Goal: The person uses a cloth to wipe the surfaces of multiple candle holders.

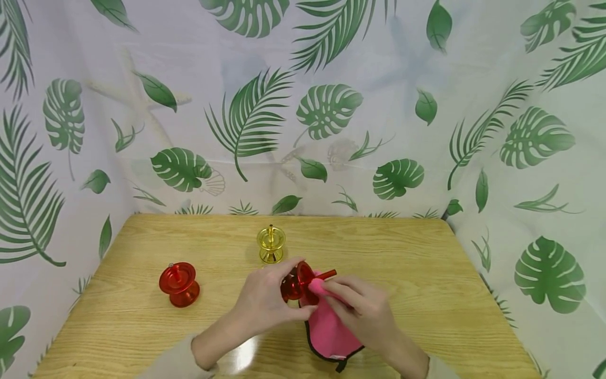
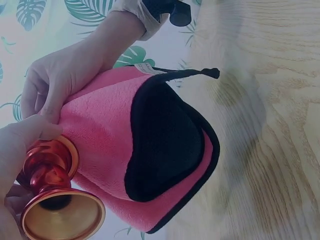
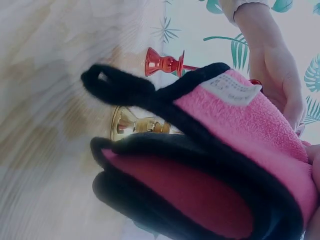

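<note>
A shiny red metal oil lamp [image 1: 292, 287], with a thin tube rising from its bowl, is tilted over in my left hand [image 1: 265, 295], whose fingers and thumb grip it. Its hollow foot [image 2: 65, 217] faces the camera in the left wrist view. My right hand [image 1: 364, 310] pinches a pink cloth [image 1: 329, 331] with black edging and a hanging loop, pressing a bunched corner at the lamp's bowl beside the tube. Most of the cloth droops below the hands, its dark underside [image 2: 165, 150] showing in the left wrist view.
On the wooden table [image 1: 402, 247], a second red oil lamp [image 1: 182, 284] stands at the left. A gold oil lamp [image 1: 271, 245] stands behind my hands. A white leaf-print curtain [image 1: 284, 200] hangs along the table's back and sides.
</note>
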Tool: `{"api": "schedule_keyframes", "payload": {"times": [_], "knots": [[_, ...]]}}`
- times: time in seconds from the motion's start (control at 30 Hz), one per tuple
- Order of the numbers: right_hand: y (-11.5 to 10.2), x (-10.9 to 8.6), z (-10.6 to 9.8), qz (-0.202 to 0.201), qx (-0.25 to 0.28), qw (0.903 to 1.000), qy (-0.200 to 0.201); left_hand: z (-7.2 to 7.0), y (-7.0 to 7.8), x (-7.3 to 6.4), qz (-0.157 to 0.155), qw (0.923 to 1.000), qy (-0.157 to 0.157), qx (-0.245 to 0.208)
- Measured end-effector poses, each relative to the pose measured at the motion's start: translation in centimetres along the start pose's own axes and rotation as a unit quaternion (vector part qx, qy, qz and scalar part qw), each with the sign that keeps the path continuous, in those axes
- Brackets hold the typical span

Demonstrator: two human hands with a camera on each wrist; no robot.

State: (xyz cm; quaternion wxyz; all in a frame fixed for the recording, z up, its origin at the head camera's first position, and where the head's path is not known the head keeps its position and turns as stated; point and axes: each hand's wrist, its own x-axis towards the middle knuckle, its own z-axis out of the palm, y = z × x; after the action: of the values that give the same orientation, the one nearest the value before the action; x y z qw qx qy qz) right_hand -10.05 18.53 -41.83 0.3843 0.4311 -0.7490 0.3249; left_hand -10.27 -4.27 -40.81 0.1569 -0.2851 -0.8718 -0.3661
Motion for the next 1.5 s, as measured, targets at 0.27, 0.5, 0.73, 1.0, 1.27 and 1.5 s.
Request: {"api": "schedule_keyframes", "payload": {"times": [0.27, 0.5, 0.73, 1.0, 1.27, 1.5], "knots": [[-0.1, 0.0, -0.1, 0.018, -0.003, 0.9998, -0.001, -0.2, -0.2, -0.1, -0.03, 0.9941, -0.056, -0.087], [0.0, 0.2, -0.8, 0.041, -0.005, 0.9991, 0.007, -0.6, -0.7, -0.1, -0.014, 0.9839, -0.094, -0.151], [0.4, 0.5, -1.2, 0.061, -0.006, 0.9981, 0.001, -0.2, -0.7, -0.2, -0.056, 0.969, -0.089, -0.223], [1.1, 0.5, -1.8, 0.071, 0.012, 0.9963, 0.048, 0.0, -0.5, -0.1, -0.125, 0.9492, -0.06, -0.282], [1.7, -0.4, -2.3, 0.065, 0.022, 0.9957, 0.063, -0.1, -0.3, 0.0, -0.187, 0.9188, -0.04, -0.345], [2.1, -1.3, -2.0, 0.017, 0.033, 0.9972, 0.065, -0.1, 0.0, 0.4, -0.232, 0.8893, -0.022, -0.393]]}}
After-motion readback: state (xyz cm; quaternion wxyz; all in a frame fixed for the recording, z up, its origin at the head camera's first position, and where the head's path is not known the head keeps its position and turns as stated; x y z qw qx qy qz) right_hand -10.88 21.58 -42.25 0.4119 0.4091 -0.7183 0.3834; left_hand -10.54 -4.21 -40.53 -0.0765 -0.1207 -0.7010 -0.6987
